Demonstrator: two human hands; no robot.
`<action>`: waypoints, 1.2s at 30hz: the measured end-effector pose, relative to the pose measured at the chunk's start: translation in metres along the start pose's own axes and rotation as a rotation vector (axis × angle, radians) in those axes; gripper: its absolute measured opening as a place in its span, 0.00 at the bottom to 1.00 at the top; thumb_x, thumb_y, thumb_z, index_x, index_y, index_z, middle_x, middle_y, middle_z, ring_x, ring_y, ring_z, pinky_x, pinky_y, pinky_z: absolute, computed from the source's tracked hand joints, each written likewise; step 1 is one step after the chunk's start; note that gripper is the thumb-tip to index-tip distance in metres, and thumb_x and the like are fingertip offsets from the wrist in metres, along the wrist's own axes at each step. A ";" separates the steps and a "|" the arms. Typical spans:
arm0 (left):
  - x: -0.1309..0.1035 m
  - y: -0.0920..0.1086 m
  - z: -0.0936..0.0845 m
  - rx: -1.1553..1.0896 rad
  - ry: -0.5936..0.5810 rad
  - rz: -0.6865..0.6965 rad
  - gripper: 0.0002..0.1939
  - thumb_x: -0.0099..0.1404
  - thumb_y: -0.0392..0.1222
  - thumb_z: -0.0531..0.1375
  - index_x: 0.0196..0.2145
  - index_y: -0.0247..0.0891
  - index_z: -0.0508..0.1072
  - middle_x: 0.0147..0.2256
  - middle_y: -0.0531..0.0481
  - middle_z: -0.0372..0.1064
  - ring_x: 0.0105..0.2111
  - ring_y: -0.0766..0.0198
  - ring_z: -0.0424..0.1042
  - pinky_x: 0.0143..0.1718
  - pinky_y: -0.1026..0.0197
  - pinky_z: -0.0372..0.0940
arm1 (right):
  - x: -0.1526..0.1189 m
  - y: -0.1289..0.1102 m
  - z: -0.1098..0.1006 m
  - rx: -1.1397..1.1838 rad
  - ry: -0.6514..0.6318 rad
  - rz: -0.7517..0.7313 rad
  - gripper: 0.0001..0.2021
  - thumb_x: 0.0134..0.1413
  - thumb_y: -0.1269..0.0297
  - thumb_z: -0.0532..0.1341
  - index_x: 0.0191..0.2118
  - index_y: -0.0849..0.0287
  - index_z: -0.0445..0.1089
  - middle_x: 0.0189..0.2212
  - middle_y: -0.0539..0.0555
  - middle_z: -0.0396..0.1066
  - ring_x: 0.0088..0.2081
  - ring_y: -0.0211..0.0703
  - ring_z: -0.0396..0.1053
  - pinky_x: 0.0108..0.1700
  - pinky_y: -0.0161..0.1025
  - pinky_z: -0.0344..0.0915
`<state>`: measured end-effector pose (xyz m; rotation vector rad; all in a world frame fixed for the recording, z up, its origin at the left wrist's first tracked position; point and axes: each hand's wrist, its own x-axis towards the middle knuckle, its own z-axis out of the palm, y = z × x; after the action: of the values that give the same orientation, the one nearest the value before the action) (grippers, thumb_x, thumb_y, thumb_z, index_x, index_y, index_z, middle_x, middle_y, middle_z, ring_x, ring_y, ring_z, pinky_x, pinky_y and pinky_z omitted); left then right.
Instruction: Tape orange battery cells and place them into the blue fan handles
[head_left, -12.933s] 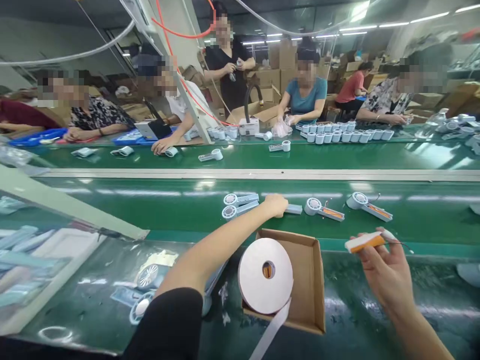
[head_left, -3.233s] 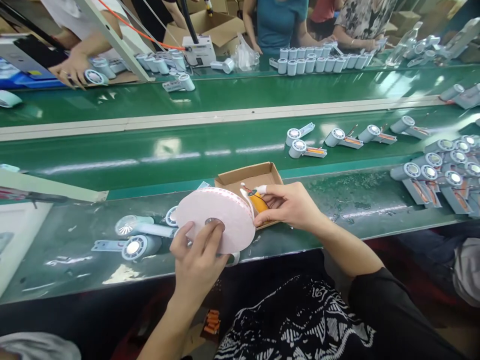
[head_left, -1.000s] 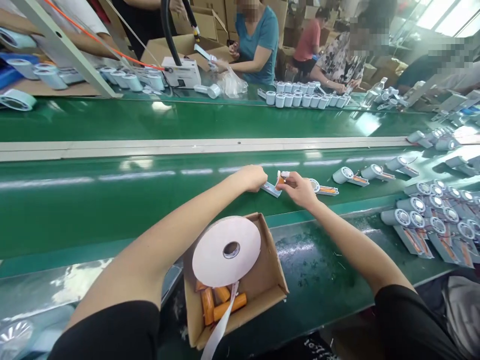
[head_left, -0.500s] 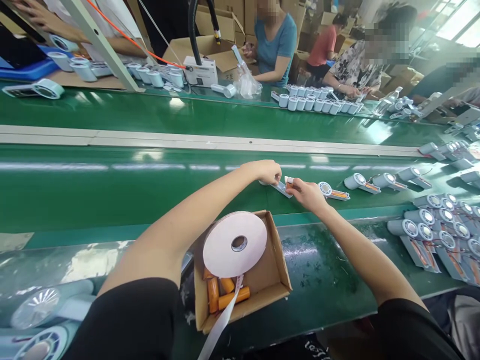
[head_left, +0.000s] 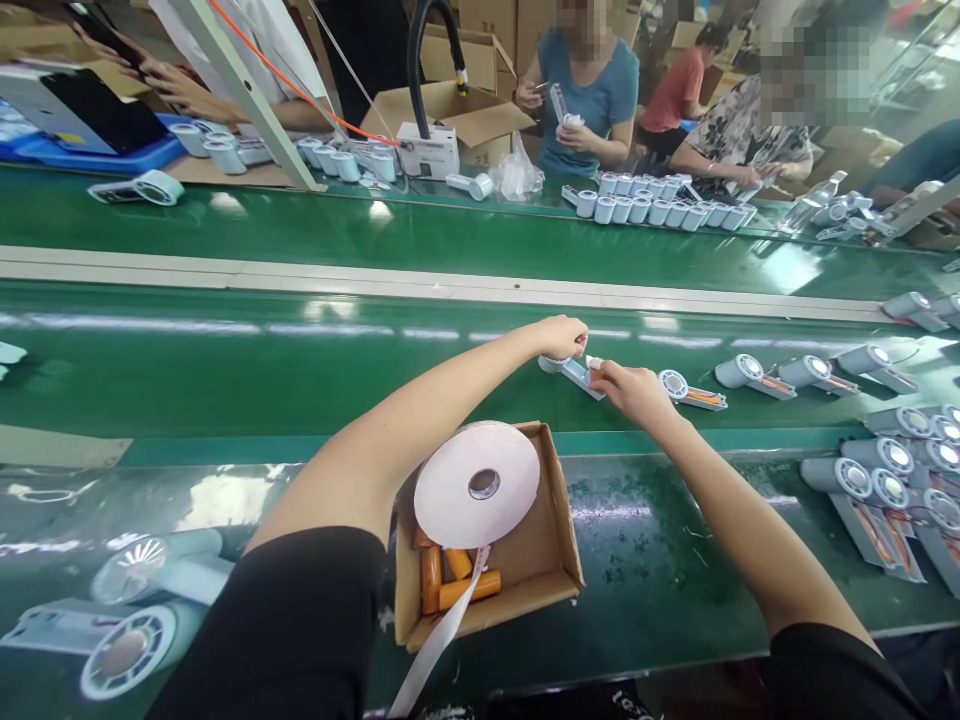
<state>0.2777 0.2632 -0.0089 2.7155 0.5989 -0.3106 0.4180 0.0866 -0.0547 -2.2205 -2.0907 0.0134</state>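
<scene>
We find the right hand (head_left: 636, 392) gripping a mostly hidden orange battery (head_left: 597, 375) at a pale-blue plastic fan handle (head_left: 577, 375); left hand (head_left: 565, 338) curled, hold undetermined. Green belt (head_left: 225, 385) extends left; brown cardboard box's rim (head_left: 565, 515) near.

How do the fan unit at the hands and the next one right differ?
Handle: the near-hand fan unit shows only pale channel where visible; the right-hand neighbour has an orange insert along its handle.
View: the near-hand fan unit is partly covered by the left hand; the right-hand neighbour's slotted round face shows.
Shared: both are pale blue-gray, lying on the green belt, handles pointing rightward.
</scene>
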 end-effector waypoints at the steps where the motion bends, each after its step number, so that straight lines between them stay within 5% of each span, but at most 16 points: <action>1: 0.000 0.000 0.003 -0.010 0.027 -0.016 0.14 0.70 0.38 0.60 0.49 0.41 0.83 0.47 0.47 0.83 0.44 0.58 0.79 0.40 0.63 0.66 | 0.002 -0.003 -0.002 -0.039 -0.042 -0.016 0.09 0.73 0.58 0.60 0.50 0.49 0.77 0.39 0.54 0.84 0.37 0.53 0.80 0.33 0.39 0.58; 7: 0.009 0.009 0.015 -0.039 0.110 -0.088 0.15 0.69 0.34 0.59 0.50 0.39 0.81 0.46 0.44 0.81 0.44 0.55 0.78 0.42 0.61 0.65 | 0.022 -0.019 -0.016 -0.141 -0.276 -0.046 0.20 0.76 0.50 0.56 0.64 0.48 0.74 0.47 0.60 0.84 0.43 0.58 0.82 0.38 0.42 0.65; 10: -0.014 0.014 0.008 -0.047 0.152 -0.098 0.23 0.71 0.34 0.60 0.63 0.37 0.73 0.53 0.41 0.79 0.51 0.52 0.76 0.46 0.59 0.66 | 0.034 -0.015 -0.014 -0.163 -0.313 -0.080 0.22 0.78 0.49 0.53 0.63 0.51 0.76 0.46 0.62 0.84 0.46 0.60 0.82 0.45 0.45 0.69; 12: -0.055 0.021 0.002 -0.009 0.221 -0.034 0.27 0.72 0.37 0.61 0.67 0.36 0.68 0.58 0.39 0.75 0.56 0.49 0.74 0.50 0.57 0.65 | 0.041 -0.010 -0.009 -0.165 -0.313 -0.117 0.23 0.78 0.52 0.51 0.63 0.53 0.77 0.47 0.63 0.84 0.47 0.60 0.81 0.50 0.47 0.69; 14: -0.115 0.031 0.001 0.078 0.249 0.102 0.19 0.75 0.44 0.62 0.60 0.38 0.74 0.56 0.40 0.76 0.56 0.49 0.74 0.52 0.55 0.65 | 0.044 -0.006 -0.006 -0.123 -0.311 -0.156 0.22 0.78 0.55 0.52 0.62 0.56 0.78 0.49 0.63 0.84 0.49 0.60 0.80 0.53 0.48 0.69; 17: -0.214 0.039 0.017 0.233 0.000 0.211 0.12 0.75 0.52 0.63 0.44 0.42 0.80 0.45 0.45 0.80 0.50 0.50 0.76 0.50 0.54 0.67 | 0.039 -0.003 -0.007 -0.046 -0.283 -0.144 0.19 0.76 0.57 0.55 0.56 0.56 0.81 0.49 0.63 0.84 0.50 0.59 0.81 0.53 0.46 0.69; 21: -0.286 0.029 0.058 0.324 -0.039 0.178 0.24 0.68 0.54 0.70 0.58 0.47 0.79 0.64 0.45 0.73 0.68 0.44 0.65 0.69 0.45 0.58 | 0.018 -0.003 -0.009 -0.019 -0.170 -0.031 0.19 0.77 0.55 0.55 0.61 0.52 0.79 0.52 0.59 0.84 0.51 0.58 0.81 0.51 0.44 0.69; 25: -0.290 0.025 0.077 0.375 -0.061 0.097 0.31 0.63 0.45 0.73 0.63 0.48 0.77 0.71 0.45 0.64 0.74 0.38 0.54 0.74 0.32 0.47 | -0.003 -0.003 -0.001 0.055 -0.080 0.049 0.21 0.78 0.55 0.53 0.63 0.51 0.77 0.58 0.56 0.81 0.56 0.56 0.78 0.53 0.42 0.69; 33: -0.281 0.040 0.062 0.406 -0.166 0.137 0.20 0.60 0.36 0.70 0.51 0.41 0.82 0.72 0.45 0.63 0.72 0.37 0.57 0.61 0.43 0.65 | 0.003 0.014 0.000 0.169 -0.132 0.150 0.14 0.70 0.51 0.63 0.45 0.47 0.85 0.41 0.54 0.84 0.43 0.54 0.79 0.45 0.42 0.67; 36: -0.283 0.039 0.054 0.311 -0.167 0.156 0.27 0.58 0.39 0.72 0.55 0.43 0.80 0.70 0.45 0.66 0.72 0.36 0.57 0.65 0.38 0.62 | 0.001 0.023 -0.004 0.231 -0.060 0.168 0.14 0.70 0.51 0.63 0.49 0.48 0.84 0.42 0.52 0.84 0.44 0.52 0.79 0.47 0.40 0.68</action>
<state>0.0364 0.1061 0.0318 2.9682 0.3113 -0.6289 0.4408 0.0858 -0.0520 -2.2700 -1.8165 0.3197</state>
